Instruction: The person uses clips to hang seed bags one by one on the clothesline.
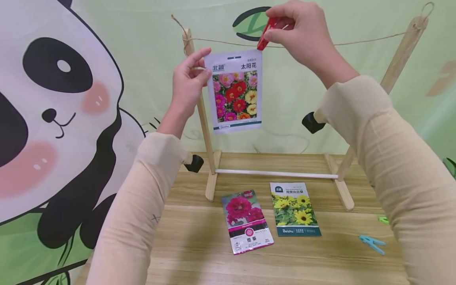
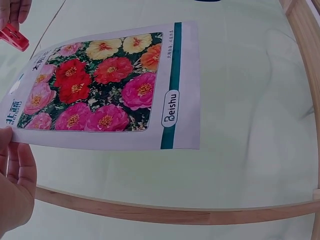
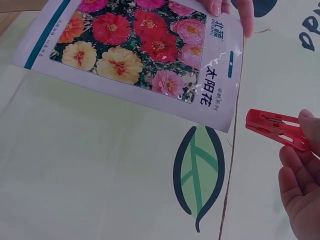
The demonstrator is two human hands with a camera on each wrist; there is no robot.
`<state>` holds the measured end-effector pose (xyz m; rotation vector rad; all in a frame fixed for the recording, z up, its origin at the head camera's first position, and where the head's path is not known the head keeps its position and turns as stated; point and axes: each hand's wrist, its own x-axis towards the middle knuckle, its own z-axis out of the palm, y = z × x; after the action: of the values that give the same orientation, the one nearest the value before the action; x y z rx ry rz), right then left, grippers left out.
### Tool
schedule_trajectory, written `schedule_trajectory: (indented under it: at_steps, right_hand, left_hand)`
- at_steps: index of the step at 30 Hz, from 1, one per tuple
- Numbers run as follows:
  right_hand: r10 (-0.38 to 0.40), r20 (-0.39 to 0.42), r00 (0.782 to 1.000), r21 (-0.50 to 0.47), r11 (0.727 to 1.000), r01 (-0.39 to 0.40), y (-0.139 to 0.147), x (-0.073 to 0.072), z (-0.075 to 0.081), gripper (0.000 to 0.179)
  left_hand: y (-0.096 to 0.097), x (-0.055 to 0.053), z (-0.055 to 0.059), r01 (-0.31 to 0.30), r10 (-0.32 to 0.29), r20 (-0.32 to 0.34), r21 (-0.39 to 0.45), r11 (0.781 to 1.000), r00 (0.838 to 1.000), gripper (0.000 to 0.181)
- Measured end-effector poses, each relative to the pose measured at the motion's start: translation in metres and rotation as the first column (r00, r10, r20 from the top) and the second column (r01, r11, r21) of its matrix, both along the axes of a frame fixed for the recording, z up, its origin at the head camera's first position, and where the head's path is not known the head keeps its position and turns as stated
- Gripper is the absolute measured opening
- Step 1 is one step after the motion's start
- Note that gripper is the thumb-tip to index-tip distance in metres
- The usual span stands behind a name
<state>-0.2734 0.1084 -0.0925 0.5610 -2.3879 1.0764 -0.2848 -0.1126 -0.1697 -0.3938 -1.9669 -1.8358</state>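
My left hand (image 1: 190, 81) pinches the upper left corner of a white seed packet (image 1: 235, 126) printed with red, pink and yellow flowers. The packet hangs upright, its top edge close below the twine (image 1: 370, 40) strung between two wooden posts. Between the thumb and fingers of my right hand (image 1: 303, 33) is a red clothespin (image 1: 265, 36), its tip at the packet's upper right corner in the head view. In the right wrist view a gap shows between the clothespin (image 3: 275, 129) and the packet (image 3: 150, 102).
On the wooden table (image 1: 185, 253) lie a magenta-flower seed packet (image 1: 247, 223) and a yellow-flower seed packet (image 1: 295, 209). A blue clothespin (image 1: 372, 243) and a green clothespin (image 1: 383, 219) lie at the right. The stand has a white crossbar (image 1: 278, 173) and wooden feet (image 1: 211, 186).
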Motion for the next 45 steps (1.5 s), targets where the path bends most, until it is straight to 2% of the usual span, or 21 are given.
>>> schedule_trajectory:
  at_steps: [29, 36, 45]
  right_hand:
    - [0.011, 0.048, 0.999, -0.032, 0.999, -0.01, -0.011, -0.004, 0.004, 0.038]
    - [0.024, 0.06, 0.998, -0.055, 0.998, -0.02, -0.013, -0.005, 0.005, 0.037]
    - [0.019, 0.072, 0.997, -0.088, 0.996, -0.013, -0.012, -0.007, 0.007, 0.036]
  left_hand:
    - [0.0, 0.001, 0.006, 0.003, -0.003, 0.016, -0.009, 1.0, 1.0, 0.038]
    - [0.002, 0.005, 0.008, -0.002, 0.002, 0.017, -0.025, 1.0, 1.0, 0.038]
    - [0.005, 0.016, 0.012, 0.0, 0.0, 0.02, -0.026, 1.0, 1.0, 0.037]
